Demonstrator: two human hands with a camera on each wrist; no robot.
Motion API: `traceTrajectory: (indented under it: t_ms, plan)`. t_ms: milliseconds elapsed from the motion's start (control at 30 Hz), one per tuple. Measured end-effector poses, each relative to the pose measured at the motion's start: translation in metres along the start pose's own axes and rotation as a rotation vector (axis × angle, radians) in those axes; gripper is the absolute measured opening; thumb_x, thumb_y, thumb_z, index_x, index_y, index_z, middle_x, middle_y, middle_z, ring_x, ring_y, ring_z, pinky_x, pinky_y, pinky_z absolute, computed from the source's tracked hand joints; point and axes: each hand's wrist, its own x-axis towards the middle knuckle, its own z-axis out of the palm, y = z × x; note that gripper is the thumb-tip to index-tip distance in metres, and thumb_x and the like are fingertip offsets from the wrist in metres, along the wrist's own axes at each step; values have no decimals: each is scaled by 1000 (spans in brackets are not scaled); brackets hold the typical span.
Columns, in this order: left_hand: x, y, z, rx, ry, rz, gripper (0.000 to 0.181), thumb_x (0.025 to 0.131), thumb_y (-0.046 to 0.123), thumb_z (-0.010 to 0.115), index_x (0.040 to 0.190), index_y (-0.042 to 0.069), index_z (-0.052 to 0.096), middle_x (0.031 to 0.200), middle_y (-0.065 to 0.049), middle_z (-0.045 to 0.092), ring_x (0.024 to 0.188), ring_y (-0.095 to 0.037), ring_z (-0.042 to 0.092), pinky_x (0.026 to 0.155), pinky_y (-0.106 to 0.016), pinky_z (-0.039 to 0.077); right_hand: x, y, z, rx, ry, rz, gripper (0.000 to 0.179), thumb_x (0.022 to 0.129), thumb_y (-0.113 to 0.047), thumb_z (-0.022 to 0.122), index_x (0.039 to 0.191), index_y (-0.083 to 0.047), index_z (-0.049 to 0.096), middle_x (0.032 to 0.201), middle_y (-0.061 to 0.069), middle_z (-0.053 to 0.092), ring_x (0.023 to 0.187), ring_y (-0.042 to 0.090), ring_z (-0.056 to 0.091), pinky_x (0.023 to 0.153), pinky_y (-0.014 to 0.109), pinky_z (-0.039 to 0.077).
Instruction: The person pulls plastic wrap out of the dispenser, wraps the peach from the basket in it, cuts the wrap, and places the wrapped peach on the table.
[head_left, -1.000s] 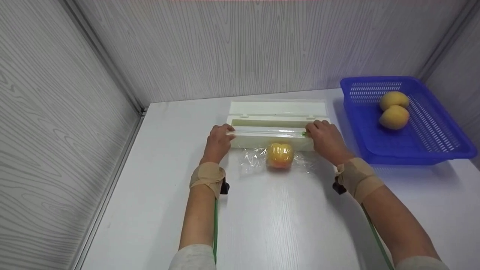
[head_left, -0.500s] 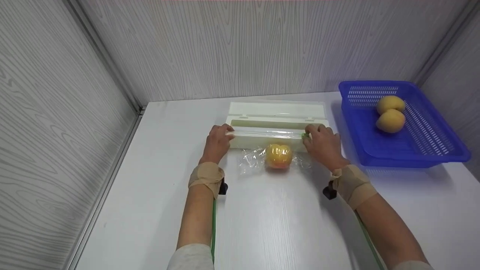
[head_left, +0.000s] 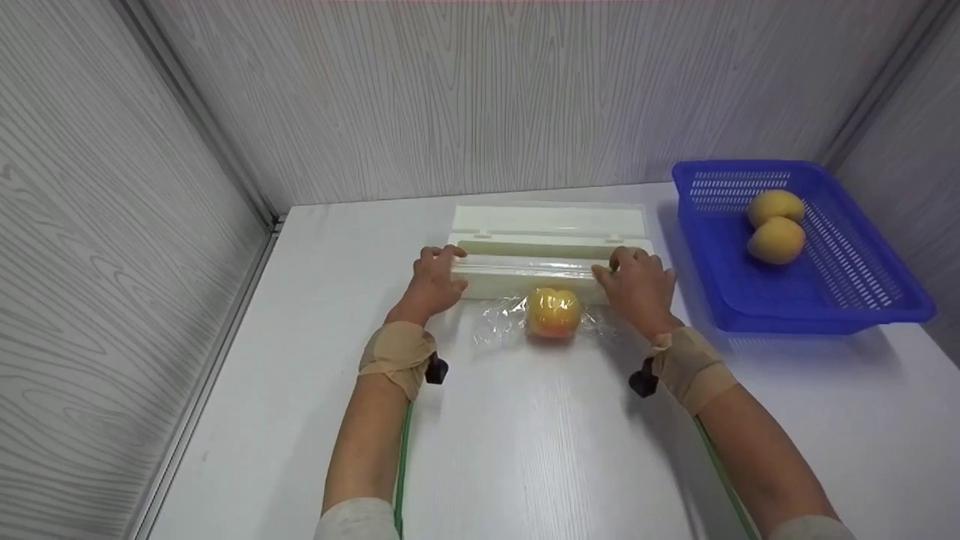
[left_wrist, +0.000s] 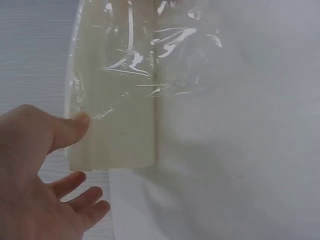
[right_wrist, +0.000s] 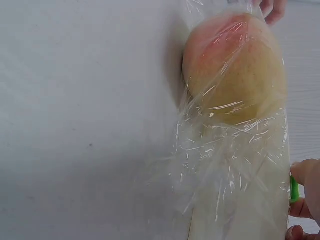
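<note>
A white cling film box (head_left: 487, 286) lies across the table with its lid (head_left: 551, 220) folded back. Clear film (head_left: 499, 321) comes over its front edge and covers a yellow and red peach (head_left: 553, 315), which sits against the box's front. My left hand (head_left: 433, 283) grips the left end, thumb on the front edge in the left wrist view and index finger over the top. Between the thumb and finger of my right hand (head_left: 641, 291) is the small green slide cutter (right_wrist: 294, 189), near the right end of the bar. That hand covers the cutter in the head view.
To the right stands a blue plastic basket (head_left: 817, 321) holding two more peaches (head_left: 777, 240). Grained panels (head_left: 480, 97) close off the back and sides of the white table (head_left: 510, 450). Each wrist carries a taped-on camera with a green cable.
My right hand has slid a little to the left along the bar with the slide cutter. The left hand stays at the box's left end, and the peach keeps its place.
</note>
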Motion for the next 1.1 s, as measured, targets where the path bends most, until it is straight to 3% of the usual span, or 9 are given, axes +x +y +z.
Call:
traceTrajectory:
  t_ms: [167,333,433,533,667,833,933,1000,1100]
  plan:
    - [2,15,-3,106,69,154,51,86,10,53,137,12,51,146,-15,37,142,-33,31,118,-43,29,1,-2,1,24,-5,10,40,97,-49,56,102,-10,57,112,14,62,103,36,53,92,59,34]
    - [5,23,0,172,129,268,37,89,4,48,123,8,62,131,-13,56,128,-30,51,109,-40,41,0,-3,1,20,-11,11,43,97,-51,54,103,-9,56,112,15,61,104,37,53,91,58,35]
    - [5,16,1,152,140,251,34,89,0,48,118,8,65,123,-13,62,117,-30,57,98,-40,48,1,-3,1,8,-10,12,43,97,-51,54,102,-8,56,114,15,61,105,38,54,91,58,35]
    - [3,4,-1,86,126,210,28,93,2,53,118,7,65,124,-15,61,120,-31,56,99,-40,48,1,-3,0,0,-4,16,42,97,-50,55,101,-8,56,113,15,62,104,38,54,91,58,36]
    - [1,-10,-8,-63,66,150,27,97,14,61,123,6,62,130,-16,57,129,-31,50,110,-42,41,1,-2,-1,-1,0,18,42,97,-49,55,100,-7,55,111,15,61,103,37,54,91,57,35]
    - [2,-21,-18,-296,-35,40,36,99,21,60,133,12,56,142,-14,50,138,-30,42,115,-44,36,0,-2,0,-3,8,19,42,97,-49,56,99,-8,55,109,14,61,101,36,53,89,55,36]
    - [3,-25,-19,-402,3,-34,34,101,20,56,134,14,56,142,-11,52,137,-27,45,113,-43,38,0,-1,0,-6,8,16,42,97,-50,55,99,-8,55,108,14,60,100,36,53,89,55,36]
    - [4,-24,-17,-383,72,-40,30,101,17,55,130,13,58,137,-11,56,134,-26,48,112,-41,40,-1,-1,0,-7,6,16,42,97,-50,55,100,-8,55,109,13,60,100,36,53,89,55,35]
    - [4,-19,-11,-195,178,75,23,101,13,54,123,8,61,127,-12,61,127,-27,52,109,-40,42,0,-1,1,0,9,20,42,97,-50,55,100,-8,56,110,13,60,100,35,52,90,55,35]
